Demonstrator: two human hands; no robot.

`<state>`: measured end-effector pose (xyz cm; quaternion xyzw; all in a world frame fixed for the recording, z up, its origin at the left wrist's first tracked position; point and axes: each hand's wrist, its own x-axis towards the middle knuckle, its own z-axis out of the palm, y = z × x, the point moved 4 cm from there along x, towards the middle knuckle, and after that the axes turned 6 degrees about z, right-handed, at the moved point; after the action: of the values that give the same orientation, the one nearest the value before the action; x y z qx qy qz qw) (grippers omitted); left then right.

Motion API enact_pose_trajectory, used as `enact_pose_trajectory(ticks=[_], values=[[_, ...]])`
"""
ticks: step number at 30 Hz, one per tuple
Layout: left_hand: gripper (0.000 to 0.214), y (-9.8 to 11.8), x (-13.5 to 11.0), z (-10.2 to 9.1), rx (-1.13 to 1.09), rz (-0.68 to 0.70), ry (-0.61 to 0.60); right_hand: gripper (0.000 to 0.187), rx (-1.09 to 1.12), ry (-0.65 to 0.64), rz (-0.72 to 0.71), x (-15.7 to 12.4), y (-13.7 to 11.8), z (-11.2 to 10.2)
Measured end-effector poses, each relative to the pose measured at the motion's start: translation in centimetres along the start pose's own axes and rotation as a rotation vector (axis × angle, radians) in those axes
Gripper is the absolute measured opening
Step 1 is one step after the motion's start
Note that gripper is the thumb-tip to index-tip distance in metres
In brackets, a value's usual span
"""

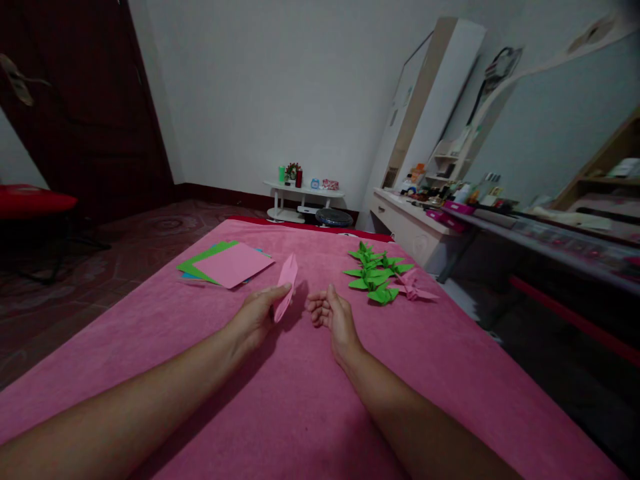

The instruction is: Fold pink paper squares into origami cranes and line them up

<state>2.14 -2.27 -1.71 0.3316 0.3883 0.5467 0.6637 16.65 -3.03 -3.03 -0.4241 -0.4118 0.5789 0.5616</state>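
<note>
Pink folded paper (289, 271), slender, pointed

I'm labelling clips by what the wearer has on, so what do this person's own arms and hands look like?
Both the left hand and right hand are bare, with no gloves. The left forearm and right forearm show no sleeves, watch, bracelet or cables. No ring shows, though some left fingers are hidden.
</note>
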Motion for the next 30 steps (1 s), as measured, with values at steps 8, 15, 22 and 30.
enact_pose_trajectory(ticks=[8,15,22,30], values=[[0.027,3.4,6.8,2.4,0.206,0.317,0.074,0.054,0.003,0.016,0.019,0.1,0.2,0.0],[0.031,-0.6,7.8,2.8,0.020,0.353,0.047,0.052,-0.016,0.039,0.000,0.0,0.3,0.0],[0.031,-0.6,7.3,2.2,-0.006,0.382,0.010,0.060,-0.154,0.059,0.127,0.8,0.5,1.1],[0.034,-0.9,8.2,1.7,-0.145,0.334,0.027,0.050,0.178,0.350,-0.114,5.2,-3.3,4.3]])
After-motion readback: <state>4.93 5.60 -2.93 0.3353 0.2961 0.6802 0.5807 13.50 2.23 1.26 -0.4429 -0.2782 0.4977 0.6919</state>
